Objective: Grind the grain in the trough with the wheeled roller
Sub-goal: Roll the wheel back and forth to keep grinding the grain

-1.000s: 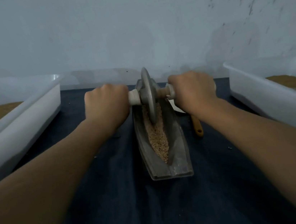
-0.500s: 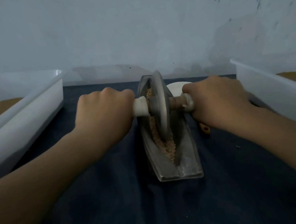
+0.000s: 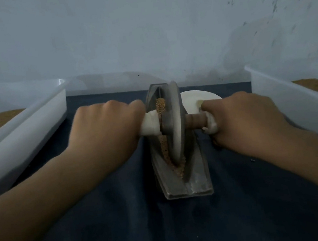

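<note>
A narrow grey metal trough (image 3: 199, 184) lies lengthwise on the dark cloth, with brown grain (image 3: 160, 105) along its groove. The wheeled roller (image 3: 174, 122), a grey disc on a white-wrapped axle, stands upright in the trough around its middle to near part. My left hand (image 3: 105, 131) grips the left axle handle. My right hand (image 3: 243, 121) grips the right handle. Grain shows behind the wheel and at its near foot; the stretch under the wheel is hidden.
A white plastic tub (image 3: 24, 134) with brown meal stands at the left, another white tub (image 3: 297, 102) with meal at the right. A white round dish (image 3: 193, 99) sits behind my right hand. A pale wall closes the far side.
The roller has rolled from the trough's far end toward me along the groove, both hands coming with it. The dish behind the right hand has come into view.
</note>
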`<state>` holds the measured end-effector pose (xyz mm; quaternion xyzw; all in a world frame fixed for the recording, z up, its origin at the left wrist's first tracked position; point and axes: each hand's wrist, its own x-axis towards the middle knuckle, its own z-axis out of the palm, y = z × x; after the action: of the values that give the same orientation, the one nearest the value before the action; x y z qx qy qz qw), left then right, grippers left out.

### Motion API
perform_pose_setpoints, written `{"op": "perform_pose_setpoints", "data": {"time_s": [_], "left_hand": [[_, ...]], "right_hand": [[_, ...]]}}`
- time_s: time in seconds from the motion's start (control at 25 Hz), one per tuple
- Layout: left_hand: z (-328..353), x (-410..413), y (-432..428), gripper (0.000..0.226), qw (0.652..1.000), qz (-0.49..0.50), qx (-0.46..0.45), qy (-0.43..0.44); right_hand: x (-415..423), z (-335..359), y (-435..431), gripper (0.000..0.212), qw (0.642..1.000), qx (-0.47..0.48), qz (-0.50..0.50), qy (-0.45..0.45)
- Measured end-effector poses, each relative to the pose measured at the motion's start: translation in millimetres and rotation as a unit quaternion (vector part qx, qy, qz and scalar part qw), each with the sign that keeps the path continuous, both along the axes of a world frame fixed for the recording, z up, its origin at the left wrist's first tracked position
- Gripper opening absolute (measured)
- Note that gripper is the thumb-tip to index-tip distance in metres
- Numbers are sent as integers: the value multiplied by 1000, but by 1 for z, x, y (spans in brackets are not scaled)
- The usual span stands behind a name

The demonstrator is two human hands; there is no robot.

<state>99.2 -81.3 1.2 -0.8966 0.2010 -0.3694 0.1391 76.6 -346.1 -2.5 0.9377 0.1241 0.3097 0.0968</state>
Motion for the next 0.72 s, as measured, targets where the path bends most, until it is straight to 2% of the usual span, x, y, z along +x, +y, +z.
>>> {"op": "perform_pose_setpoints", "data": {"time_s": [0.08, 0.16, 0.24, 0.36, 0.44, 0.56, 0.68, 0.72], "left_hand": [[2, -5, 4, 37, 1000, -5, -11, -11], [4, 5, -6, 34, 999, 39, 1, 0], [2, 32, -19, 23, 998, 57, 3, 11], [4, 66, -30, 5, 998, 51, -28, 32], [3, 64, -26, 9, 998, 48, -34, 25], [2, 35, -15, 30, 1000, 23, -1, -4], [10, 4, -6, 38, 998, 1, 49, -29], [14, -1, -4, 39, 998, -7, 54, -38]], "right_hand": [[-5, -2, -3, 30, 1000, 17, -1, 7], [7, -7, -1, 31, 997, 43, -48, 47], [36, -8, 3, 29, 994, 46, -81, 50], [72, -3, 11, 14, 992, 60, -95, 58], [74, -3, 12, 18, 992, 64, -83, 66], [37, -7, 2, 31, 996, 42, -59, 48], [-1, -8, -8, 15, 994, 67, -41, 78], [-9, -7, -9, 22, 991, 75, -36, 102]]}}
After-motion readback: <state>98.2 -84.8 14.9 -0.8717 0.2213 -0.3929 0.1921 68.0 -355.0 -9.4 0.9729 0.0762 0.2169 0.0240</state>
